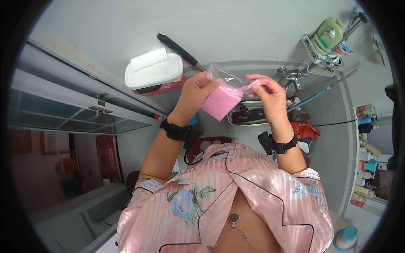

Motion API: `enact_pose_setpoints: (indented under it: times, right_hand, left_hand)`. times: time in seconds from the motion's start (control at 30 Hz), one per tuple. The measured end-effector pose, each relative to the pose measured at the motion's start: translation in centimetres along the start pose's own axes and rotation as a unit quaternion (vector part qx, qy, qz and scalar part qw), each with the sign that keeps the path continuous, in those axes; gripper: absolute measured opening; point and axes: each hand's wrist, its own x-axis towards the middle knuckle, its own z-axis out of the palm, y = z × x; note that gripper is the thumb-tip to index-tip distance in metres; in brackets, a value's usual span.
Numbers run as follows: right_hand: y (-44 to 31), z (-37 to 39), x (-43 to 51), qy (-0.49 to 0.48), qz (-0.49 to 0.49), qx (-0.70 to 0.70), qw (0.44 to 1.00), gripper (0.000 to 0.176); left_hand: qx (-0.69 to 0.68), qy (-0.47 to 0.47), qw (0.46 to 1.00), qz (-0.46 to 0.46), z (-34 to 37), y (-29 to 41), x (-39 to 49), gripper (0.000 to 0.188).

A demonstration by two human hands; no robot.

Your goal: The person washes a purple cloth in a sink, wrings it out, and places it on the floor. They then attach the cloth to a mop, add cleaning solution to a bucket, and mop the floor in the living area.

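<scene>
Both hands are raised in front of my chest around a clear plastic bag (224, 73) with folded pink sheet material (223, 100) in its lower part. My left hand (196, 90) pinches the bag's left upper edge between thumb and fingers. On the other side, my right hand (269, 93) grips a thin pink strip (251, 85) at the bag's right corner. Whether that strip joins the folded pink material cannot be told. Each wrist wears a black strap with a black device.
A white-lidded box (155, 74) bears a white paper roll (149, 59). Behind it leans a black-handled pole (177, 49). Below my hands sits a white-rimmed bin (232, 121). A metal faucet (295, 80), wire rack (319, 60) and teal pole (308, 101) line the right wall; a glazed door (79, 104) stands left.
</scene>
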Motion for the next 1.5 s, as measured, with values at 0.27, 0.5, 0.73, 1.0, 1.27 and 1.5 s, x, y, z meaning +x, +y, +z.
enact_pose_setpoints:
  times: [0.27, 0.5, 0.73, 1.0, 1.27, 1.5]
  right_hand:
    - [2.6, 1.0, 2.3, 0.047, 0.136, 0.199, 0.969, 0.013]
    - [5.7, 7.6, 3.8, -0.054, 0.239, 0.136, 0.96, 0.02]
    - [8.5, 15.2, 5.8, -0.211, 0.348, 0.1, 0.908, 0.015]
    - [7.9, 17.0, 6.8, -0.165, 0.327, 0.215, 0.905, 0.012]
    - [7.4, 17.1, 6.9, -0.14, 0.323, 0.264, 0.898, 0.014]
    - [7.2, 17.0, 6.8, -0.147, 0.311, 0.263, 0.902, 0.015]
  left_hand:
    - [0.043, 0.1, 0.993, -0.054, -4.3, -1.4, -3.3, 0.015]
    - [-0.004, 0.194, 0.981, -0.023, -10.6, -2.5, -9.2, 0.017]
    - [-0.055, 0.281, 0.958, 0.013, -14.8, -2.2, -11.6, 0.018]
    - [-0.056, 0.33, 0.94, 0.07, -16.1, -1.9, -12.0, 0.026]
    - [-0.063, 0.447, 0.889, 0.072, -17.9, -1.4, -7.9, 0.02]
    - [0.247, 0.382, 0.883, 0.116, -18.5, -2.8, -3.5, 0.05]
